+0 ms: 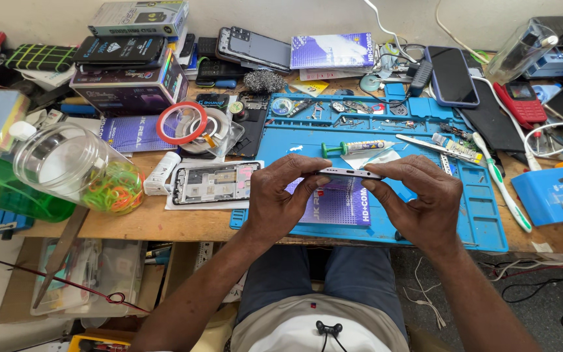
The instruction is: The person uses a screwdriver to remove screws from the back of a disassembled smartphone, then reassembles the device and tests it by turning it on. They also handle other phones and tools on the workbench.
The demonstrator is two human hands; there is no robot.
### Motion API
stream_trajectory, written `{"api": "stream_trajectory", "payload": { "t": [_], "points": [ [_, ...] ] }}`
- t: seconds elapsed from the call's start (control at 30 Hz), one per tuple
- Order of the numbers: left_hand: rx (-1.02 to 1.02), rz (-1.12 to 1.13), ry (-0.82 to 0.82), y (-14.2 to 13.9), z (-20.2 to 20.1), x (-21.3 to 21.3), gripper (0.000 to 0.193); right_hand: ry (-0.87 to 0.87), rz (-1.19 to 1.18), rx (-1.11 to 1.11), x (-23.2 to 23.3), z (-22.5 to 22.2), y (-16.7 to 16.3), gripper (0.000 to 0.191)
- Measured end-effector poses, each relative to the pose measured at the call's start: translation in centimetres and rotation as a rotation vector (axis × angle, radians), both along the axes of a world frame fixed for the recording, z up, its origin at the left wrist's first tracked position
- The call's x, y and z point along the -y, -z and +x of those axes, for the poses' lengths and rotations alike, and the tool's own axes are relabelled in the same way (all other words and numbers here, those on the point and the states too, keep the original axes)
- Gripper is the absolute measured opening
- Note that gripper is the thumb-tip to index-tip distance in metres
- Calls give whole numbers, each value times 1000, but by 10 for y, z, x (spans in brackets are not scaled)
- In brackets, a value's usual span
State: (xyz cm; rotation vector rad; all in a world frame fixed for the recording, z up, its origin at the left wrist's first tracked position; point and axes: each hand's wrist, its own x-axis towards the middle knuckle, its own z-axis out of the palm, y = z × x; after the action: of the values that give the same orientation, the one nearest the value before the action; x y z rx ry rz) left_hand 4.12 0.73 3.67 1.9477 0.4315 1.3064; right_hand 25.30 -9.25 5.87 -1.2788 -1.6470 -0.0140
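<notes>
A slim white phone (pixel 348 173) is being held edge-on above a blue work mat (pixel 483 215), pinched at one end by the left hand (pixel 280 199) and at the other by the right hand (pixel 418 202), fingers of both closed on its thin sides. The mat is being carried by a worn wooden bench (pixel 131 225), which is being crowded from edge to wall with tools and parts. Just left of the mat, an opened phone body (pixel 211 182) is being shown with its insides exposed, lying flat on white paper. A clear plastic jar (pixel 76 166) of coloured bands is lying tipped on its side beside it. Further back, a red tape roll (pixel 182 122), a small tube (pixel 360 147) and a white toothbrush (pixel 500 179) are being kept on or near the mat. The phone's face is being hidden by the edge-on angle, and the small parts in the mat's rear trays are too fine to be made out. At the far edge, a dark phone (pixel 451 75) and stacked boxes (pixel 131 78) are being rested near the pale wall.
</notes>
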Motion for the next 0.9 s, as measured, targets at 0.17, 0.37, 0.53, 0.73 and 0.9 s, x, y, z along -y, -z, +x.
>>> {"api": "stream_trajectory", "payload": {
  "t": [0.17, 0.37, 0.53, 0.73, 0.9],
  "points": [
    [-8, -22, 11, -2, 2, 0, 19, -17, -18, -41, -2, -1, -1, 26],
    [29, -58, 43, -4, 3, 1, 16, -2, -24, -25, -3, -4, -6, 22],
    [26, 5, -2, -5, 4, 0, 17, 34, -27, 5, -4, -8, -9, 20],
    [-13, 38, -51, -6, 5, 3, 18, 100, -43, 48, -3, -16, -13, 20],
    [-10, 6, 26, -10, 1, 4, 16, 60, -40, 63, 1, -15, -19, 20]
  ]
}}
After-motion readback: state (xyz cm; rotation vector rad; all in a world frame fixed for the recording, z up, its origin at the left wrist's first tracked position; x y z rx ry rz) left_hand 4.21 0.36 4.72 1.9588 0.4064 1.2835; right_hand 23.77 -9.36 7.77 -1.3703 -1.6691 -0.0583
